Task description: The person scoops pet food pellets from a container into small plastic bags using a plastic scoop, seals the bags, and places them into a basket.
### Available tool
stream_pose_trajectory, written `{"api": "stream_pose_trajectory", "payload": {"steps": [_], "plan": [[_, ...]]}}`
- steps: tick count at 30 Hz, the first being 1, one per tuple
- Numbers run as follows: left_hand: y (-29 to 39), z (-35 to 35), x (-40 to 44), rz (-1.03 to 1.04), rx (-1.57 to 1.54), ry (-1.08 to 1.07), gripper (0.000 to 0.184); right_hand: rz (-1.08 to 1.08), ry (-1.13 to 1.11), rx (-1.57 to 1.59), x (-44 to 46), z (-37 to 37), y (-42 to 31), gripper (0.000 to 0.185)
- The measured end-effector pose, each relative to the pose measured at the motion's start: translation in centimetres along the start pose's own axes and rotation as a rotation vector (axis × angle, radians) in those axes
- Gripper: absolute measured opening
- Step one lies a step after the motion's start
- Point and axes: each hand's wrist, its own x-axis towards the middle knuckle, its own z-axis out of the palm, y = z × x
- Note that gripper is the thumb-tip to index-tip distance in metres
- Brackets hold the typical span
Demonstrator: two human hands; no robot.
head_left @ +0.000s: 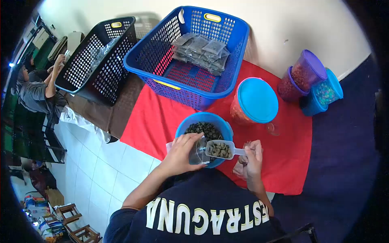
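Observation:
A clear plastic bag (198, 153) is in my left hand (180, 153), its mouth held apart. My right hand (252, 157) grips the handle of a translucent scoop (220, 150) filled with greenish-brown pieces. The scoop's front edge is at the bag's opening. Beneath both stands a round blue tub (227, 130) holding many dark pieces (204, 129); my hands, the bag and the scoop hide part of it. Some crumpled clear plastic (240, 168) lies beside my right hand on the red cloth (279, 162).
A blue basket (178, 91) with filled packets (201, 50) stands ahead, a black basket (115, 77) left of it. Right are a blue-lidded tub (257, 100), stacked purple tubs (308, 69) and blue tubs (334, 83). Another person (34, 93) is at far left.

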Motion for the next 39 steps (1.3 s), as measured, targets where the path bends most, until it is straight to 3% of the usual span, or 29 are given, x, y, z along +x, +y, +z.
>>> {"api": "stream_pose_trajectory", "payload": {"steps": [4, 7, 9, 12, 15, 18, 39], "plan": [[-0.1, -0.2, 0.3, 0.009, -0.019, -0.017, 0.087, 0.014, -0.022, 0.071, 0.1, -0.5, 0.3, 0.017], [-1.1, -0.3, 0.5, 0.098, -0.126, -0.037, 0.086, -0.034, -0.035, -0.123, 0.3, -0.6, 0.7, 0.017], [-1.2, -0.7, 0.5, 0.103, -0.269, -0.056, 0.084, 0.060, -0.036, 0.130, -0.1, -0.1, 0.2, 0.018], [-1.6, -0.8, 0.5, 0.095, -0.280, -0.088, 0.084, -0.005, 0.002, -0.090, -0.5, 0.2, 0.0, 0.019], [-1.9, -1.0, 0.4, 0.066, -0.296, -0.144, 0.086, 0.030, -0.042, 0.028, -0.4, 0.4, -0.6, 0.018], [-2.1, -0.8, 0.2, 0.037, -0.309, -0.138, 0.087, 0.025, -0.021, -0.084, -0.4, 0.2, -0.5, 0.017], [-2.2, -0.6, 0.0, 0.059, -0.269, -0.108, 0.087, 0.079, -0.010, -0.015, -0.2, 0.7, 0.1, 0.019]]}}
